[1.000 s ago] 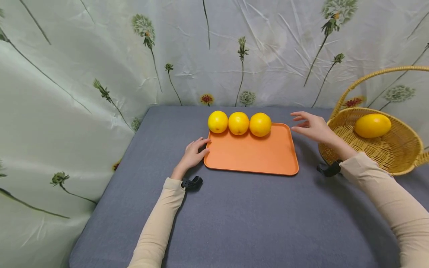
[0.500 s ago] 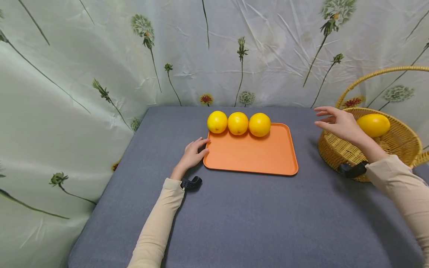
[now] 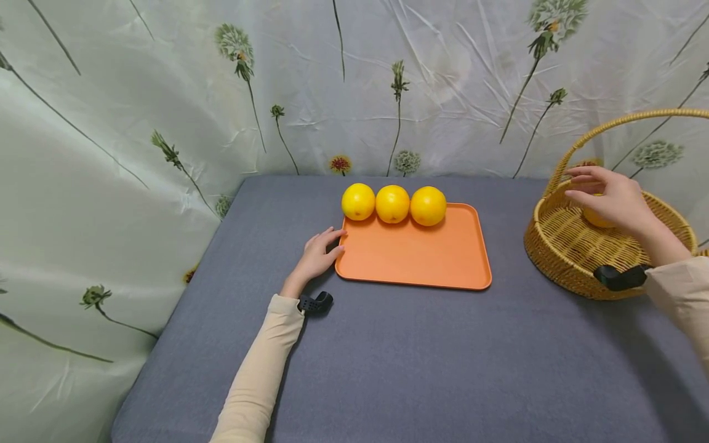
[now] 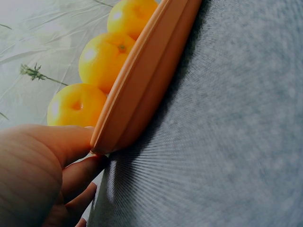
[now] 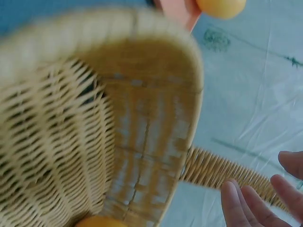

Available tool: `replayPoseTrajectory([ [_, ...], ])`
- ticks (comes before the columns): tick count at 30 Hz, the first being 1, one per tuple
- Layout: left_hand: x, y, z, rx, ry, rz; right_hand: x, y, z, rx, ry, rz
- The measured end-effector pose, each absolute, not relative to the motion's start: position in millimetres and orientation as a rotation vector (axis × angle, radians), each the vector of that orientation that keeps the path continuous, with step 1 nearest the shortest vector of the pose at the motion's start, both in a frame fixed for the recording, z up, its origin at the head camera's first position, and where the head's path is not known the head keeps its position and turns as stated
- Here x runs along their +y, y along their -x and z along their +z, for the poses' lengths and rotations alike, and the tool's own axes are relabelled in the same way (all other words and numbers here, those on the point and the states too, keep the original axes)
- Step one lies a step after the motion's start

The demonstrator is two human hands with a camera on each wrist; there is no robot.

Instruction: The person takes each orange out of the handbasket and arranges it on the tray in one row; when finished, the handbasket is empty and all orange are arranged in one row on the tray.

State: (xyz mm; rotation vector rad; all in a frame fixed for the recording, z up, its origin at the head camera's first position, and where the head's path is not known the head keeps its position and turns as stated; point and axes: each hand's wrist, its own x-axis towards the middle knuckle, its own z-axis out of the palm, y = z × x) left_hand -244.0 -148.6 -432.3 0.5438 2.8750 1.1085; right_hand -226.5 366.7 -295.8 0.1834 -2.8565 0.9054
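My left hand (image 3: 314, 256) rests at the left edge of an orange tray (image 3: 421, 258). Its thumb and fingertips touch the rim, spread apart along it, in the left wrist view (image 4: 38, 161) too. Three oranges, left (image 3: 358, 202), middle (image 3: 392, 204) and right (image 3: 428, 206), sit in a row along the tray's back edge. Over the wicker basket (image 3: 559, 258) hovers my right hand (image 3: 620, 200), fingers loosely bent and holding nothing. Below it, partly hidden by the hand, another orange (image 3: 597, 216) lies in the basket; only its edge shows in the right wrist view.
The basket's tall arched handle (image 3: 587, 136) rises behind the right hand. A grey cloth (image 3: 421, 357) covers the table. A flower-printed curtain (image 3: 332, 80) hangs along the back and left side.
My right hand has moved right, from beside the tray to above the basket, and now covers much of the orange in it. The left hand and the tray stay where they were.
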Motion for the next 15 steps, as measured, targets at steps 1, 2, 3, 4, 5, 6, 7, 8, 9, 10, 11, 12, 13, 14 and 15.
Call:
replayPoseTrajectory([
  [1, -148.7, 243.9, -432.6, 2.875, -0.544, 1.108, 370.0, 226.8, -295.9, -2.855, -0.166, 0.904],
  [2, -148.8, 243.8, -432.7, 2.874, -0.543, 1.106, 373.5, 227.2, -296.2, -2.857, -0.146, 0.904],
  [3, -148.9, 243.7, -432.7, 2.874, -0.543, 1.105, 376.5, 227.9, -296.8, -2.862, -0.12, 0.897],
  [4, -148.9, 243.7, -432.8, 2.873, -0.542, 1.104, 379.6, 228.7, -297.3, -2.866, -0.102, 0.906],
  [5, -148.8, 243.6, -432.7, 2.871, -0.541, 1.1, 382.1, 229.4, -298.0, -2.873, -0.071, 0.89],
  [6, -148.7, 243.8, -432.8, 2.869, -0.538, 1.099, 384.6, 230.1, -298.9, -2.881, -0.037, 0.874],
  [7, -148.6, 243.9, -432.8, 2.865, -0.532, 1.099, 386.8, 230.7, -299.6, -2.89, -0.006, 0.863],
  [8, -148.4, 244.1, -432.7, 2.865, -0.53, 1.097, 389.2, 231.5, -300.5, -2.896, 0.025, 0.853],
  [9, -148.4, 244.4, -432.8, 2.861, -0.525, 1.099, 391.3, 232.2, -301.1, -2.901, 0.056, 0.839],
  [10, -148.4, 244.6, -432.8, 2.862, -0.525, 1.097, 393.5, 232.5, -301.5, -2.902, 0.077, 0.833],
  [11, -148.4, 244.8, -432.8, 2.864, -0.525, 1.095, 395.4, 232.9, -301.8, -2.906, 0.107, 0.801],
  [12, -148.5, 244.9, -432.8, 2.867, -0.527, 1.094, 397.5, 233.1, -302.0, -2.906, 0.128, 0.796],
  [13, -148.4, 245.0, -432.7, 2.866, -0.526, 1.095, 399.3, 233.5, -302.3, -2.904, 0.155, 0.782],
  [14, -148.5, 244.9, -432.7, 2.87, -0.53, 1.092, 401.4, 233.8, -302.9, -2.898, 0.173, 0.779],
  [15, -148.6, 244.8, -432.7, 2.87, -0.53, 1.092, 403.3, 234.0, -303.4, -2.896, 0.194, 0.772],
])
